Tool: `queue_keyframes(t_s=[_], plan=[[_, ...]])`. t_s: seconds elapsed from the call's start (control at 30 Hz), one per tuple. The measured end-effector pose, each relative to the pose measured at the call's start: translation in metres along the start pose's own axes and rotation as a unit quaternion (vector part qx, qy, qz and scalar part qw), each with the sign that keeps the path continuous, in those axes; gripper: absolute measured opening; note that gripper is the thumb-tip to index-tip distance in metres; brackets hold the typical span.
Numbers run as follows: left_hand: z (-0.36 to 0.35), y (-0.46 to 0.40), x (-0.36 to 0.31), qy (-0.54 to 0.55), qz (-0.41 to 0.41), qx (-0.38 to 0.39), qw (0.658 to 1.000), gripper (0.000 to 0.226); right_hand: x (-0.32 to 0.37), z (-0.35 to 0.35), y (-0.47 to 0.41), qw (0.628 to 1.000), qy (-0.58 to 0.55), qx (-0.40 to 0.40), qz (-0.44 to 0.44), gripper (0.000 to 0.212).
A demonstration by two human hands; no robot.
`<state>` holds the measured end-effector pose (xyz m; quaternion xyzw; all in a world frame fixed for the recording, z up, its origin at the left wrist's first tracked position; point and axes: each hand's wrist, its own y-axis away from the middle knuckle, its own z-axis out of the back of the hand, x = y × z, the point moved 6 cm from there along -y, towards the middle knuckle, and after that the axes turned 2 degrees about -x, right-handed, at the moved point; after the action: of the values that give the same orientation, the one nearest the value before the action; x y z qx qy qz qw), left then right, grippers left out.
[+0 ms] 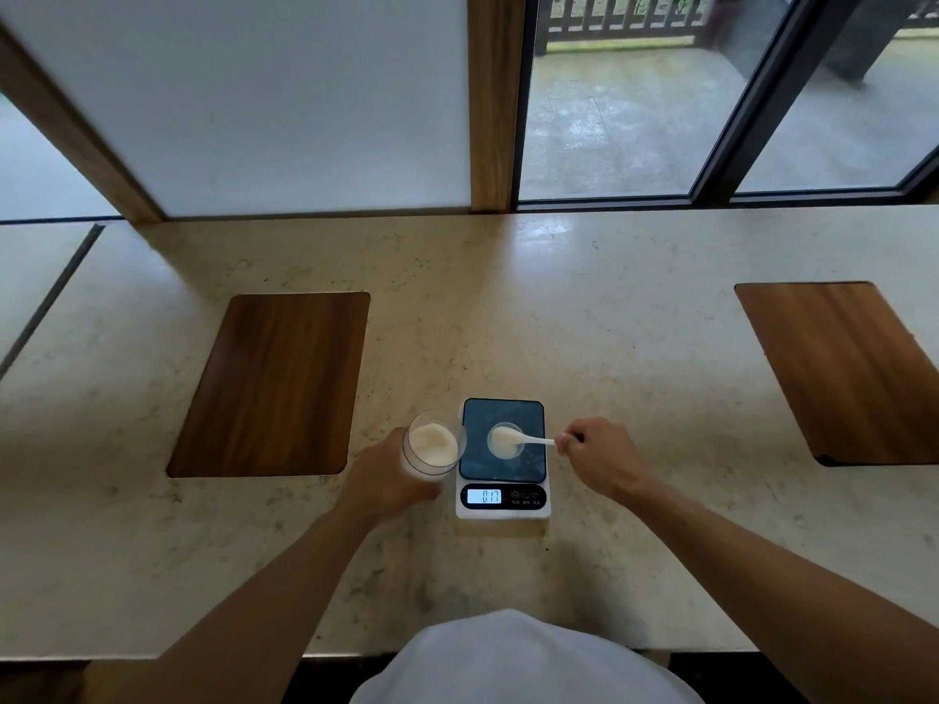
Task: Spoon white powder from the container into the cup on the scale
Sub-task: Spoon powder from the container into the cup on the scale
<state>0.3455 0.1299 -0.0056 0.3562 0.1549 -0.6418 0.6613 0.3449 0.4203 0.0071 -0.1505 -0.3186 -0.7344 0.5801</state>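
A small digital scale [528, 464] with a dark platform sits on the counter in front of me, its display lit. A small clear cup [508, 452] stands on the platform with white powder in it. My right hand [599, 457] pinches the handle of a white plastic spoon [533, 440], whose bowl lies over the cup's mouth and carries powder. My left hand [383, 477] grips a clear container [433, 444] of white powder, held tilted just left of the scale.
The pale marble counter [609, 348] has a wooden inset panel [274, 383] at the left and another wooden panel [843, 368] at the right. A wall and glass doors rise behind it. The counter's front edge runs near my body.
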Motion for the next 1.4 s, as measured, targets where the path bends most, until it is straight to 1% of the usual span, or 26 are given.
queue_keyframes(t_s=[0.33,0.7,0.87,1.17,1.4], plan=[[0.004,0.000,-0.003,0.013,-0.001,-0.002,1.000,0.083,-0.001,-0.009,-0.007,0.999,0.030,-0.016,0.000,0.029],[0.002,-0.003,-0.004,0.013,-0.022,-0.009,1.000,0.075,0.004,-0.009,-0.007,0.997,0.056,-0.029,0.032,0.027],[0.000,-0.004,-0.003,0.002,-0.020,-0.007,1.000,0.077,0.008,-0.008,-0.005,0.995,0.075,-0.039,0.048,0.025],[-0.006,-0.005,-0.004,0.004,-0.035,-0.001,0.999,0.076,0.014,-0.002,0.002,0.986,0.107,-0.068,0.111,0.022],[-0.006,-0.008,-0.005,-0.004,-0.036,-0.009,0.999,0.072,0.018,0.000,0.010,0.977,0.120,-0.076,0.160,0.023]])
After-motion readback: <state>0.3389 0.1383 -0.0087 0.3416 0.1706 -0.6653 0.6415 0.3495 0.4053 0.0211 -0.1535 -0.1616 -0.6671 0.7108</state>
